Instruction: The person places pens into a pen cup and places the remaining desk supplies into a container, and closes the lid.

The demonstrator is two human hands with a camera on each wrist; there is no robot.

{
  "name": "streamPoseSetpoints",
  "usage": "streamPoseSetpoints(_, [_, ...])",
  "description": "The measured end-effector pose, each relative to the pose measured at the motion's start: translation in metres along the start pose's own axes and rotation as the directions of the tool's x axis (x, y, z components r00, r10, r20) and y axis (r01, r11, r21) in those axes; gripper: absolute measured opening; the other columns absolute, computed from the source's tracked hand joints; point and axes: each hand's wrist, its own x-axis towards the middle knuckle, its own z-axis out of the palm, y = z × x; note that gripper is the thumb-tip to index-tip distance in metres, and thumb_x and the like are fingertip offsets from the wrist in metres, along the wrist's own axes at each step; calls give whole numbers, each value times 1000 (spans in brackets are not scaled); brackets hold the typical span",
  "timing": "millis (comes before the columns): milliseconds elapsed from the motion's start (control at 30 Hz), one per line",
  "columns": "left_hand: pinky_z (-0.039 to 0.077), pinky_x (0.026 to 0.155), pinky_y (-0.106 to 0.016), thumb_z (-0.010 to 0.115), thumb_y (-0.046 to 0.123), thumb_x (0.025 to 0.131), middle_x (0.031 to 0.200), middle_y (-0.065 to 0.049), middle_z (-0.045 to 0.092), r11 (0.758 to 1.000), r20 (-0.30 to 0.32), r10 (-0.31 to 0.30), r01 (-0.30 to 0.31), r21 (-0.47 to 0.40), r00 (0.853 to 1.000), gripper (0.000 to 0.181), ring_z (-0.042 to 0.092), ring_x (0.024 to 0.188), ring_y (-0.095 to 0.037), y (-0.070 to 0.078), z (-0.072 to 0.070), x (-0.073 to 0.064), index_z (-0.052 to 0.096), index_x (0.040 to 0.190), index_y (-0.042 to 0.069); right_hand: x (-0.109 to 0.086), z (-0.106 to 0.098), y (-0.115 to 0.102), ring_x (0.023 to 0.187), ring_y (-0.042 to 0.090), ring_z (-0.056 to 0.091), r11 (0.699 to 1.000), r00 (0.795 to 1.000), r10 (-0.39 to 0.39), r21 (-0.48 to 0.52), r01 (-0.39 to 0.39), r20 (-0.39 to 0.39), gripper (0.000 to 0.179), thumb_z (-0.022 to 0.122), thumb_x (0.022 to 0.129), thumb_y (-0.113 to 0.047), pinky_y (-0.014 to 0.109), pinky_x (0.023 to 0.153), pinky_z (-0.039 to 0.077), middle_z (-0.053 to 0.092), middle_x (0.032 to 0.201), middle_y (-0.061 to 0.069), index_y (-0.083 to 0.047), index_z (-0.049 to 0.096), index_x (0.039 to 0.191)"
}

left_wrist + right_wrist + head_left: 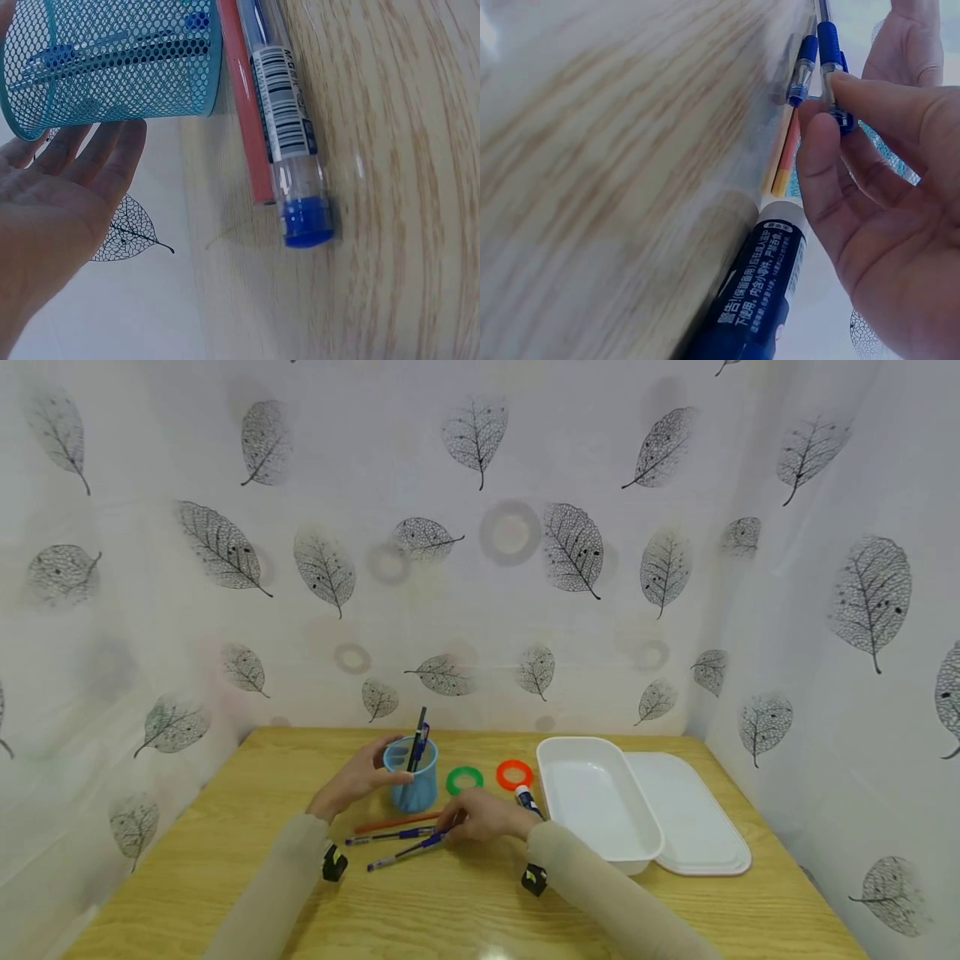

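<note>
My left hand (362, 779) grips a light blue mesh pen cup (420, 792) near its rim, thumb in front and fingers behind. Inside the cup stand a dark stick-like pen or pencil (417, 737) and a blue pen (423, 742). Between thumb and fingers, my right hand (483, 815) pinches the end of a clear-barrelled blue pen (405, 852), its other end pointing left, low over the table. A second blue pen (388, 837) lies just behind it, alongside a red pencil (396, 822). The left wrist view shows the lying pen's barcode label (285, 105) up close.
A green ring (465, 779) and a red ring (514, 775) lie behind my right hand. Beside it is a navy tube (754, 292) with a white cap. Farther right, a white tray (545, 777) stands partly over its flat white lid (697, 818). A leaf-print curtain backs the table.
</note>
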Motion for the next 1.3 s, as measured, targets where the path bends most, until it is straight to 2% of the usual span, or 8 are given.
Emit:
streamPoseSetpoints(267, [42, 105, -55, 77, 28, 86, 139, -18, 54, 1000, -1, 2, -2, -8, 1000, 79, 50, 128, -40, -1, 0, 0, 34, 151, 13, 2, -3, 3, 97, 4, 63, 997, 992, -71, 35, 75, -106, 21, 65, 93, -10, 31, 91, 53, 72, 105, -7, -11, 74, 112])
streamPoseSetpoints(367, [42, 105, -55, 77, 29, 85, 139, -17, 54, 1000, -3, 1, -1, -4, 1000, 79, 51, 128, -39, -1, 0, 0, 35, 150, 14, 2, -4, 0, 95, 5, 62, 994, 981, -83, 55, 94, -176, 19, 65, 93, -12, 30, 87, 54, 72, 104, -5, -12, 75, 109])
streamPoseSetpoints(467, [41, 105, -55, 77, 29, 85, 139, -16, 55, 1000, -3, 0, 0, -3, 1000, 78, 51, 128, -39, -1, 0, 0, 36, 150, 14, 2, -5, -2, 94, 5, 61, 992, 970, -54, 102, 80, -236, 17, 66, 93, -13, 25, 82, 52, 71, 102, -5, -13, 76, 107])
streamPoseSetpoints(667, [43, 104, -55, 77, 28, 86, 138, -17, 55, 1000, 0, -3, 3, -18, 1000, 78, 51, 127, -39, -1, 0, 0, 35, 150, 14, 3, -4, -1, 84, 8, 64, 972, 955, 3, 225, 67, -297, 18, 65, 94, -16, 26, 71, 55, 69, 101, -5, -10, 75, 108])
streamPoseSetpoints(867, [43, 104, -55, 76, 28, 87, 141, -17, 53, 1000, 1, 2, -2, -24, 1000, 77, 51, 128, -37, -1, 0, 0, 35, 151, 14, 5, -3, -1, 95, 7, 64, 957, 923, 31, 277, 83, -385, 26, 65, 95, -23, 26, 83, 54, 72, 107, 0, -7, 71, 114])
streamPoseSetpoints(1067, [43, 104, -55, 76, 27, 87, 140, -18, 53, 999, 6, 5, -5, -39, 1000, 76, 51, 129, -39, 1, -1, 0, 35, 150, 14, 8, -5, -3, 86, 20, 67, 905, 888, 39, 394, 164, -459, 32, 65, 96, -18, 41, 75, 58, 69, 114, 18, -4, 65, 124])
streamPoseSetpoints(1167, [43, 104, -55, 76, 26, 86, 139, -18, 54, 999, 6, 1, -1, -44, 1000, 77, 51, 128, -39, 0, -1, 0, 35, 150, 14, 9, -5, -4, 85, 28, 67, 892, 871, 69, 420, 165, -487, 36, 64, 96, -19, 41, 74, 58, 70, 110, 18, -5, 62, 128])
streamPoseSetpoints(1300, [45, 102, -53, 77, 27, 86, 138, -18, 54, 999, 3, -3, 3, -36, 1000, 77, 53, 126, -36, -3, 0, 0, 35, 150, 14, 10, -5, -4, 82, 26, 68, 882, 844, 103, 441, 167, -526, 39, 63, 97, -19, 48, 75, 58, 71, 107, 17, -3, 59, 132])
